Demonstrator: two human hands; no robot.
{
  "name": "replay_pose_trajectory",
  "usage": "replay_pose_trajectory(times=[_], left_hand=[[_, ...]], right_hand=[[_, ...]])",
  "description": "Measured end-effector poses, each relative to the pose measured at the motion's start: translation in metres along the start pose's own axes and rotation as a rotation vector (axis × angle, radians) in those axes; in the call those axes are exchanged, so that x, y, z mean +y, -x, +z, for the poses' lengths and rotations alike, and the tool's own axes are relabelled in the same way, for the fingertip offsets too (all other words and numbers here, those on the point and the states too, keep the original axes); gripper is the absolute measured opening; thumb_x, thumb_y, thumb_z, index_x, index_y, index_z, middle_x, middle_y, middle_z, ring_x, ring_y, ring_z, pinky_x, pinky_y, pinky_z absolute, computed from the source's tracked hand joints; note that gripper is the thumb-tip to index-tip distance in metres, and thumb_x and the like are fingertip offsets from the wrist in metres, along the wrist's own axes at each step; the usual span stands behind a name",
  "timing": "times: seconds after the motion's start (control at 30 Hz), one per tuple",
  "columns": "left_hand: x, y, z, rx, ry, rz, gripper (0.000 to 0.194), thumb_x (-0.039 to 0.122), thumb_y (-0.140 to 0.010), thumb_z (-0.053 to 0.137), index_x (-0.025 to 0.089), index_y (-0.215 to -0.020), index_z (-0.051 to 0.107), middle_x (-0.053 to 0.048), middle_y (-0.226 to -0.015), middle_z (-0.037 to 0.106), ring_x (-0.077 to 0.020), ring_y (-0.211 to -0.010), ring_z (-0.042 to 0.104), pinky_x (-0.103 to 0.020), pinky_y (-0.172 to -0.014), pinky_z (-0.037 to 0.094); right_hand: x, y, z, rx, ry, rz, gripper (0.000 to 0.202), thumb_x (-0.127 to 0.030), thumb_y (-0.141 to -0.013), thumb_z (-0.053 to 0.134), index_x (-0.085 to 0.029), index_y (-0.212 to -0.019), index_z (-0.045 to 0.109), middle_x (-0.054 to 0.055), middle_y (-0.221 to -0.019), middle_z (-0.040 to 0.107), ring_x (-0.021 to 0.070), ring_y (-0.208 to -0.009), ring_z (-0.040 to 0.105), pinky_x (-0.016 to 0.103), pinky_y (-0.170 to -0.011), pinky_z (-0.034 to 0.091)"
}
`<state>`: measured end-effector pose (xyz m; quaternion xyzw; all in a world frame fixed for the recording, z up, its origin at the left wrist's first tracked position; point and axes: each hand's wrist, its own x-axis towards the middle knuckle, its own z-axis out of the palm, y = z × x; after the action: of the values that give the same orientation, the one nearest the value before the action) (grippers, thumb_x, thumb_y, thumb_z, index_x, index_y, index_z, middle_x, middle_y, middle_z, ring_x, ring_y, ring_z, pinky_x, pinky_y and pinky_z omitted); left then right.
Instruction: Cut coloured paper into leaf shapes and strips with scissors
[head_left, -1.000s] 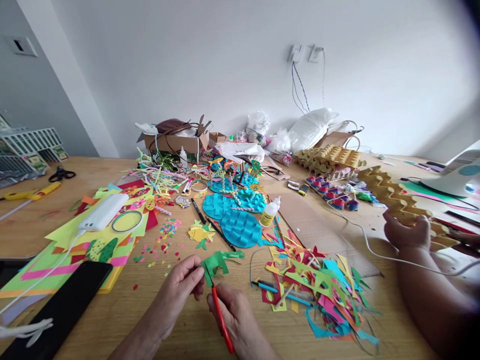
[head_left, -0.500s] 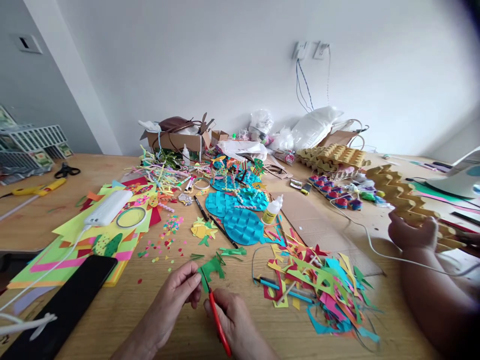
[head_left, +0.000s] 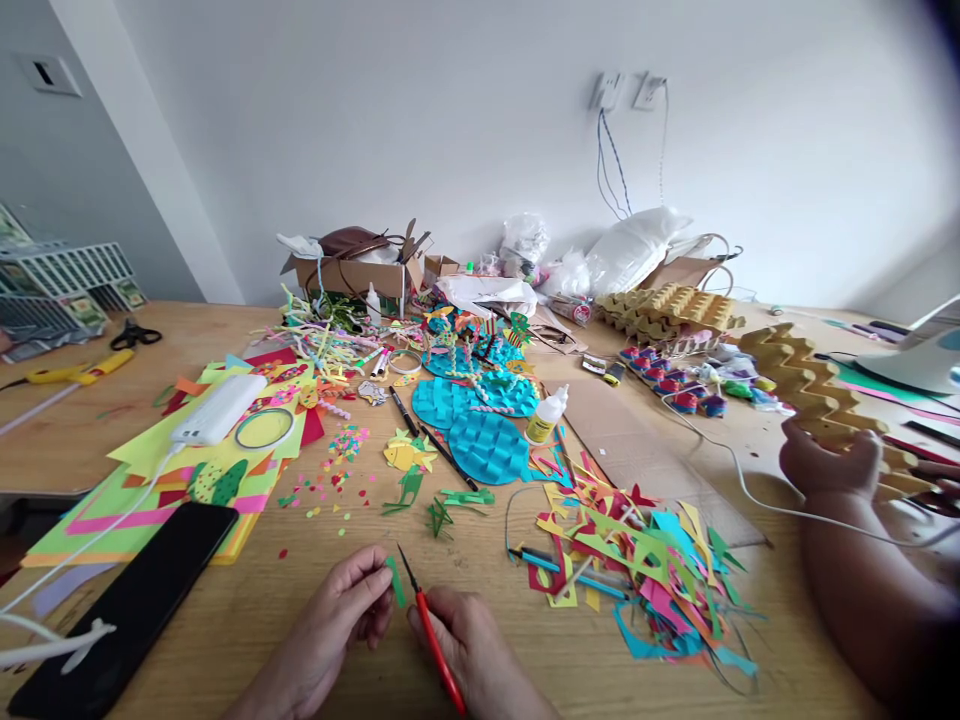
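Between its thumb and fingers, my left hand (head_left: 346,612) pinches a small green paper strip (head_left: 396,582). My right hand (head_left: 469,640) is wrapped round red-handled scissors (head_left: 435,645), their blades pointing up and away, just right of the strip and apart from it. Beyond my hands lie thin green paper offcuts (head_left: 439,516), a green cut piece (head_left: 406,490) and a yellow paper fish (head_left: 409,452). Farther on is a blue woven paper fish (head_left: 487,448) beside a white glue bottle (head_left: 547,414).
Colourful paper scraps (head_left: 652,575) lie at the right. At the left are a black phone (head_left: 135,610), a white power bank (head_left: 219,410) and coloured sheets (head_left: 90,520). Another person's hand (head_left: 832,465) holds an egg carton (head_left: 806,385), with a white cable (head_left: 739,475) crossing nearby.
The larger green paper between my hands is gone from there; only a small strip stays in my left hand. The scissors are now clear of the paper. A green piece lies below the yellow fish.
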<state>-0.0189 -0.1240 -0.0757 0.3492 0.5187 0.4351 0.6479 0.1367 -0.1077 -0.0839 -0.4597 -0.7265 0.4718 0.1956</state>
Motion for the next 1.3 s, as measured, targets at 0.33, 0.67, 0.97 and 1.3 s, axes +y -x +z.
replay_pose_trajectory(times=[0.33,0.67,0.97,1.3], left_hand=[[0.014,-0.032,-0.010,-0.010,-0.806,0.203,0.016,0.029,-0.074,0.040,0.022,-0.060,0.039,0.008,-0.050,0.037,-0.0122,-0.046,0.042,-0.022,-0.045,0.033],[0.033,-0.073,-0.014,0.069,-1.086,0.386,0.014,0.021,-0.073,0.045,0.021,-0.062,0.052,0.003,-0.061,0.054,-0.0155,-0.060,0.050,-0.024,-0.058,0.035],[0.041,-0.101,-0.017,0.132,-1.313,0.384,0.008,0.016,-0.070,0.052,0.021,-0.073,0.057,-0.003,-0.078,0.061,-0.0192,-0.073,0.056,-0.027,-0.066,0.038],[0.036,-0.110,-0.019,0.142,-1.210,0.409,0.017,0.013,-0.073,0.043,0.021,-0.059,0.049,0.001,-0.064,0.052,-0.0163,-0.062,0.050,-0.025,-0.059,0.032]], right_hand=[[0.008,0.003,-0.033,0.137,0.466,0.131,0.031,-0.031,-0.079,0.043,-0.016,-0.054,0.052,0.002,-0.050,0.054,0.0106,-0.047,0.039,0.024,-0.046,0.018],[0.020,0.010,-0.055,0.235,0.488,0.180,0.032,-0.034,-0.083,0.037,-0.018,-0.056,0.046,0.003,-0.055,0.057,0.0128,-0.051,0.046,0.023,-0.047,0.021],[0.031,0.003,-0.050,0.301,0.392,0.092,0.031,-0.033,-0.084,0.034,-0.018,-0.059,0.045,0.002,-0.055,0.055,0.0127,-0.051,0.046,0.023,-0.048,0.024],[0.039,0.001,-0.044,0.324,0.387,0.073,0.028,-0.028,-0.082,0.039,-0.018,-0.057,0.046,0.001,-0.053,0.053,0.0119,-0.049,0.044,0.023,-0.047,0.023]])
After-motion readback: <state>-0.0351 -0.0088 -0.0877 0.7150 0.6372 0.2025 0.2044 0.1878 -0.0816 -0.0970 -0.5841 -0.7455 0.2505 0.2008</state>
